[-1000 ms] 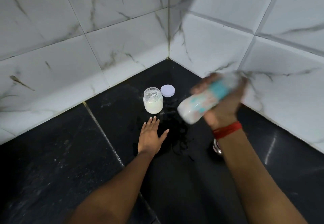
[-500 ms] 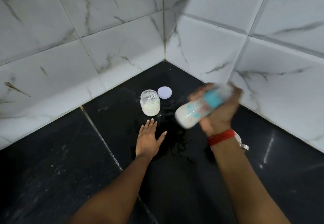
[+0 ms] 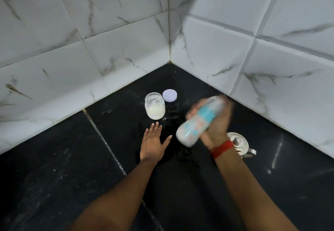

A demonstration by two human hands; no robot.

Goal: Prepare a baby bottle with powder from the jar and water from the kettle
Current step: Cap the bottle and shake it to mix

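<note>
Motion-blurred white baby bottle with teal print (image 3: 198,122) tilted, off the black counter (image 3: 54,167); open glass jar of pale powder (image 3: 155,106) upright near back corner; steel kettle (image 3: 240,144) toward right edge.

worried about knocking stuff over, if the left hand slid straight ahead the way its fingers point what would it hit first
Most likely the open jar of powder: the left hand lies flat on the black counter, fingertips aimed at the jar's base just ahead. The lid sits farther back, slightly right.

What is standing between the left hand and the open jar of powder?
Nothing visible. The left hand lies flat on the black counter, fingertips pointing at the jar, with only bare counter between them.
</note>
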